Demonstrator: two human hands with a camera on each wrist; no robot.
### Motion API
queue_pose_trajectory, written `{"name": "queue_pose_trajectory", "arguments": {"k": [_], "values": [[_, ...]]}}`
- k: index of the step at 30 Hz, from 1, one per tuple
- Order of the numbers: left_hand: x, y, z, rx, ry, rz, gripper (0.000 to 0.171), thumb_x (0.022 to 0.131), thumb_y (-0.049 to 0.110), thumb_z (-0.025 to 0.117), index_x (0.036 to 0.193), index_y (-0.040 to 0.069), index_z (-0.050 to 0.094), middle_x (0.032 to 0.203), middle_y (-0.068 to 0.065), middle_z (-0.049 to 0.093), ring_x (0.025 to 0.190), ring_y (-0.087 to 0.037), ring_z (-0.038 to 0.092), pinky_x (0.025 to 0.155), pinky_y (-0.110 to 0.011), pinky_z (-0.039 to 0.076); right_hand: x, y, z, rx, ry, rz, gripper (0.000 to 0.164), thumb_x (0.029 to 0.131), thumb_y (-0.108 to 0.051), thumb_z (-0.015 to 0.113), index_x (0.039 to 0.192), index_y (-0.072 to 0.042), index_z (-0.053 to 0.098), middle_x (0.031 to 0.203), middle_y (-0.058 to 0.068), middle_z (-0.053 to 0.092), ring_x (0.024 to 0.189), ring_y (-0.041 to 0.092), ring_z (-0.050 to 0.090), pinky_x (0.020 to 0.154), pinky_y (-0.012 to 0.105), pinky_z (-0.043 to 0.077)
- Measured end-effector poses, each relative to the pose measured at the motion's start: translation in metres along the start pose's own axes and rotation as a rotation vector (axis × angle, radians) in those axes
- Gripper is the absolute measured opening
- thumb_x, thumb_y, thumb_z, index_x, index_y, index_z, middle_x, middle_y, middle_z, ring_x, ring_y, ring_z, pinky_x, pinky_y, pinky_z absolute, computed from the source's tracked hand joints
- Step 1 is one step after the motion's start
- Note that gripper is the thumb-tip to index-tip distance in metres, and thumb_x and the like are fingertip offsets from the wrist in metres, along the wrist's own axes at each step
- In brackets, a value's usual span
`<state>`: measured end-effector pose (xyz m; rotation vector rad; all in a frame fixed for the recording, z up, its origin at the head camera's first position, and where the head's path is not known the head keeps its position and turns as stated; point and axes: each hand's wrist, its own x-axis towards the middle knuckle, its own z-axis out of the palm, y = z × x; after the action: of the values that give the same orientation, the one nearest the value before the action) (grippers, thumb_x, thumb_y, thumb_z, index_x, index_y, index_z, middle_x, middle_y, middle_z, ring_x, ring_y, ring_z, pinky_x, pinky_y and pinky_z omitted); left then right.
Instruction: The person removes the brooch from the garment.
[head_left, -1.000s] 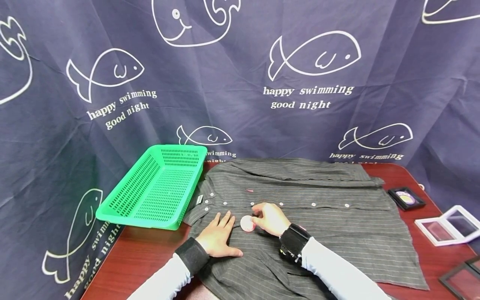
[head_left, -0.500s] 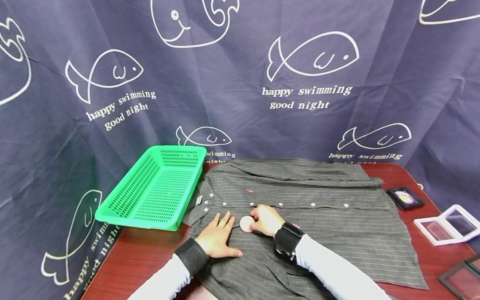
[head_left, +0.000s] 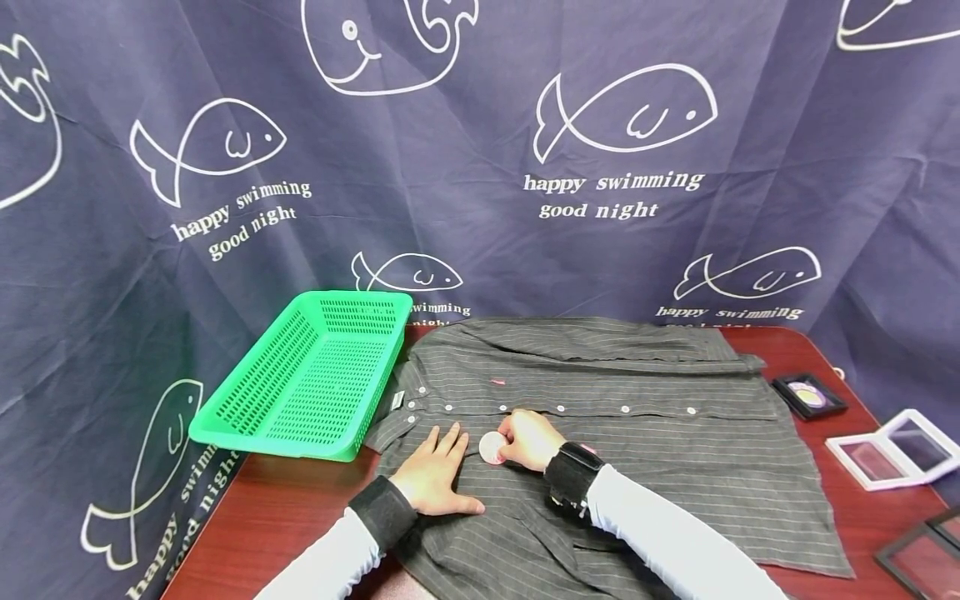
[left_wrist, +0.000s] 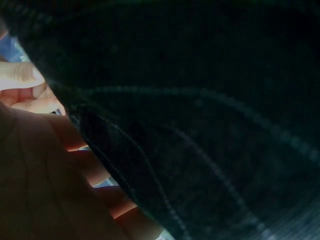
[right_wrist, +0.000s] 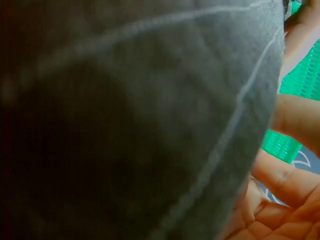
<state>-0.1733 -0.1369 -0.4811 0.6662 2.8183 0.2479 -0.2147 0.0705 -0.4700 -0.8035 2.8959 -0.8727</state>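
Note:
A dark grey pinstriped shirt with a row of white buttons lies spread over the table. My left hand rests flat on it near the collar, fingers straight and thumb out to the side. Just right of that, my right hand pinches the edge of a small round white pad, tinged pink, against the cloth. A short pink mark shows above the buttons and another pink patch by the right wrist. Both wrist views are mostly filled by close striped fabric, with the pad hidden.
A green plastic basket stands at the left beside the collar. Along the right side of the reddish-brown table lie a small black case, an open white compact and a dark-framed compact. A fish-print curtain hangs behind.
The right hand has shifted slightly left with its wrist and forearm, still holding the pad, which barely moved. The left hand has stayed in place on the shirt.

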Motion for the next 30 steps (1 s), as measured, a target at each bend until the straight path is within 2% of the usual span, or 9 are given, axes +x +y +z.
{"name": "queue_pose_trajectory", "arguments": {"k": [10,17,25,30], "values": [[0.0003,-0.0008,0.0002,-0.005,0.003,-0.004,0.108,0.073,0.067,0.070,0.150,0.000,0.035,0.159,-0.020,0.028,0.144,-0.050,0.025,0.117,-0.052,0.028,-0.0017,0.0002,-0.0006,0.017,0.020,0.013,0.009,0.070,-0.003,0.074,0.076,-0.008,0.069,0.066,-0.002,0.062,0.064,0.009,0.052,0.058,0.024,0.041],[0.0017,-0.0011,0.0022,-0.004,0.013,-0.005,0.108,0.073,0.068,0.069,0.149,0.000,0.036,0.158,-0.020,0.030,0.143,-0.050,0.027,0.117,-0.052,0.029,-0.0047,0.0019,-0.0039,0.078,0.039,-0.019,0.008,0.071,0.000,0.069,0.075,-0.006,0.068,0.064,-0.001,0.064,0.059,0.006,0.051,0.055,0.020,0.040],[0.0036,0.0025,-0.0063,-0.035,0.044,-0.008,0.104,0.076,0.067,0.067,0.147,-0.004,0.038,0.153,-0.022,0.039,0.140,-0.049,0.035,0.114,-0.053,0.033,-0.0064,0.0020,-0.0060,0.111,0.056,-0.037,0.008,0.071,0.000,0.068,0.074,-0.007,0.066,0.063,-0.003,0.063,0.057,0.003,0.047,0.053,0.019,0.039],[0.0085,0.0020,-0.0067,-0.055,0.098,-0.021,0.097,0.080,0.064,0.065,0.144,-0.004,0.042,0.148,-0.021,0.046,0.136,-0.044,0.043,0.108,-0.052,0.040,-0.0068,0.0030,-0.0046,0.128,0.056,-0.031,0.009,0.070,0.000,0.068,0.074,-0.008,0.066,0.062,-0.004,0.062,0.056,0.002,0.046,0.053,0.019,0.038]]}}
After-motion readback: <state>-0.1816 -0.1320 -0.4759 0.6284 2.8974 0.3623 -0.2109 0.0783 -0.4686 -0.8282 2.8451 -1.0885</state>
